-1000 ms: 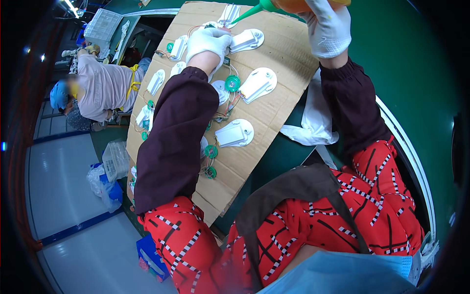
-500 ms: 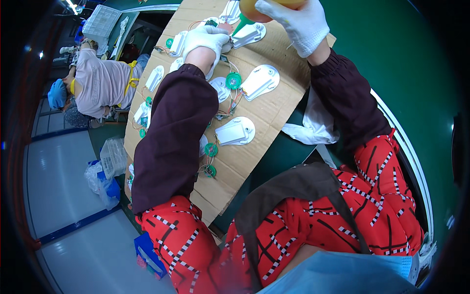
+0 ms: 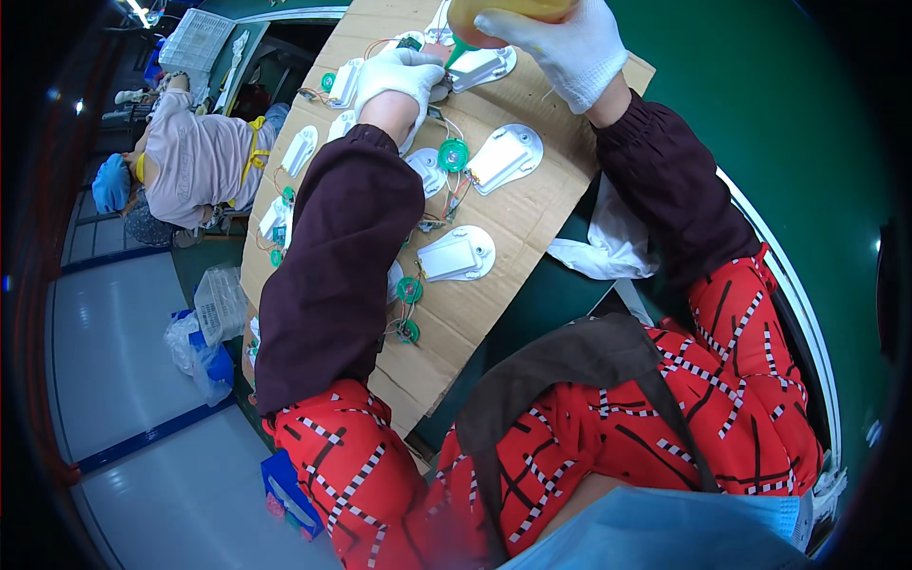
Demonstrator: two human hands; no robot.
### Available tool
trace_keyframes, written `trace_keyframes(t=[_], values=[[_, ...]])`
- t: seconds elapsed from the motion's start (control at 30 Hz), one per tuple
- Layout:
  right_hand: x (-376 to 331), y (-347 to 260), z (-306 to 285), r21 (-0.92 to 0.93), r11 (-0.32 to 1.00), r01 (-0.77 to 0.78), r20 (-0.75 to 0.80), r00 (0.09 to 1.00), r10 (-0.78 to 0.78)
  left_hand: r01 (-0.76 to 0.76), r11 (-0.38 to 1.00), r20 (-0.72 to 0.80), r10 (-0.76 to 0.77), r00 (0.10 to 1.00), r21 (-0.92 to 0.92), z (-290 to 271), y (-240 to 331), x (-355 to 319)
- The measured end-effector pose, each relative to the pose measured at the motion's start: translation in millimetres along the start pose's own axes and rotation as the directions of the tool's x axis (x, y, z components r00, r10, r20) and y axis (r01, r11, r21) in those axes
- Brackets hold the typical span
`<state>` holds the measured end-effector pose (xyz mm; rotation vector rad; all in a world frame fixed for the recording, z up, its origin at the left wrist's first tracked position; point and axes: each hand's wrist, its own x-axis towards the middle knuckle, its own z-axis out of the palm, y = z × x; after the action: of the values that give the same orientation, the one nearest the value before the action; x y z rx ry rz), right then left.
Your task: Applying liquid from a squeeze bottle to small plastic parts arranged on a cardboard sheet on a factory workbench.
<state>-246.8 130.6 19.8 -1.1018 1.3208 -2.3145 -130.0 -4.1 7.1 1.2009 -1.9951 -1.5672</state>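
My gloved right hand (image 3: 575,52) grips an amber squeeze bottle (image 3: 503,17), cut off by the upper edge of the view. Its green nozzle (image 3: 460,51) points down, with the tip close to my left fingertips. My gloved left hand (image 3: 401,81) is closed at a small part by a white plastic housing (image 3: 483,66); that part is too hidden to name. Just above the left fingers shows a small green circuit board (image 3: 410,43). More white housings (image 3: 506,160) lie about, wired to round green parts (image 3: 453,156).
All the pieces lie on a brown cardboard sheet (image 3: 532,233) over a green surface. A white cloth (image 3: 613,237) rests beyond its right edge. At the far left, a person in a blue cap (image 3: 199,157) works near a white crate (image 3: 197,43). Plastic bags (image 3: 195,351) sit lower left.
My right hand and the bottle have shifted a little to the left, bringing the nozzle tip nearer my left fingertips. My left hand has hardly moved.
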Motion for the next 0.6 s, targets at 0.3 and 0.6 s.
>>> trace_keyframes(t=[0.3,0.6], values=[[-9.3,-3.0,-8.8,-0.006,0.998,0.06,0.028,0.998,-0.06,-0.04,0.999,0.024,0.039,0.999,0.028,-0.7,-1.7,0.6],[-11.3,-10.8,-9.4,0.054,0.996,-0.068,-0.048,0.996,0.071,-0.048,0.999,-0.004,0.048,0.999,-0.005,-0.6,-4.7,2.3]])
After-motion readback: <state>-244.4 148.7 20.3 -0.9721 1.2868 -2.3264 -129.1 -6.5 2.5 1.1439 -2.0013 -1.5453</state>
